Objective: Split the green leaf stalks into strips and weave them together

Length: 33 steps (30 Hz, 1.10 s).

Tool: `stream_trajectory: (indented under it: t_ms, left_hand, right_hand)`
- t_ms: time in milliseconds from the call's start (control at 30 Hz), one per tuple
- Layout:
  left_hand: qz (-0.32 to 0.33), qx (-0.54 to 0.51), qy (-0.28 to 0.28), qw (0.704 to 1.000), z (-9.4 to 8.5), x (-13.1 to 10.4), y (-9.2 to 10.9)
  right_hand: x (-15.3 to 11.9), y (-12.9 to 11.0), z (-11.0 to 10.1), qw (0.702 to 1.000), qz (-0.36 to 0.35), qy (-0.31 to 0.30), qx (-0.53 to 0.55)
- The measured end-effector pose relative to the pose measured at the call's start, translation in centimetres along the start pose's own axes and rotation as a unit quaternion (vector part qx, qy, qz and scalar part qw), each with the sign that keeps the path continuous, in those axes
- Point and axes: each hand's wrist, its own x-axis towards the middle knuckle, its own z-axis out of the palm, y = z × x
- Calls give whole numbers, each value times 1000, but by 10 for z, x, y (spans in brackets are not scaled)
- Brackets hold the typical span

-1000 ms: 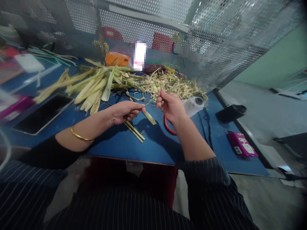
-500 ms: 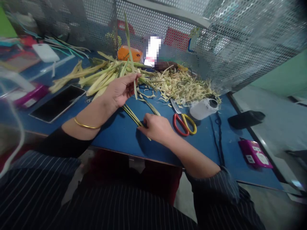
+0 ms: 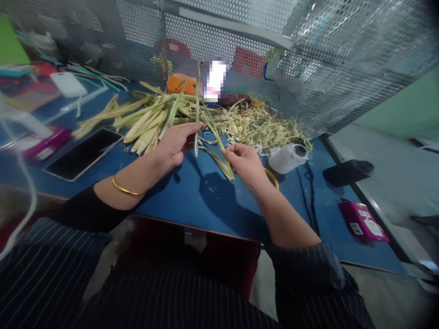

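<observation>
My left hand (image 3: 174, 144) pinches a long, narrow strip of dried leaf (image 3: 198, 91) between thumb and fingertips, the strip standing nearly upright. To its right, my right hand (image 3: 243, 162) has its fingers closed on the near end of thin pale-green leaf strips (image 3: 216, 130), which slope away up and left. On the table just left of that hand lies a curled dried strip (image 3: 219, 163). Behind my right hand the scissors are mostly hidden; their yellow handle (image 3: 273, 178) shows. A bundle of long dried leaves (image 3: 146, 123) lies beyond my left hand.
A heap of shredded leaf scraps (image 3: 264, 128) lies at the back of the blue table (image 3: 178, 196). A white container (image 3: 288, 158) and black cord (image 3: 310, 201) are to the right. A dark phone (image 3: 84, 154) lies left. A perforated metal screen (image 3: 219, 36) borders the back.
My right hand has moved up and away from me, lifting the thin strips from near the table edge; it now covers most of the scissors. My left hand has shifted slightly right, still holding its strip.
</observation>
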Motion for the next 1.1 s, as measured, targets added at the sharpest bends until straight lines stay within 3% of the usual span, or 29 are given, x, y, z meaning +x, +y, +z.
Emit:
stream_trajectory:
  t_ms: [133,333,700,800,933,1100]
  left_hand:
    - [-29,4,-27,999,5,-7,-11]
    - [-73,-23,-54,996,13,-14,-21]
    - [-55,39,-142,987,13,-18,-22]
    - [-52,39,-142,988,14,-19,-20]
    - [-70,-14,-98,993,16,-20,-13]
    - [-89,-85,-85,989,13,-16,-3]
  right_hand:
    - [-3,-4,1,995,9,-20,96]
    - [-5,-2,7,993,-23,-28,116]
    - [-4,4,9,991,-21,-66,114]
    - [-4,3,8,991,-25,-72,112]
    - [0,2,-1,991,-89,-85,58]
    - [5,0,-20,966,-196,-153,-75]
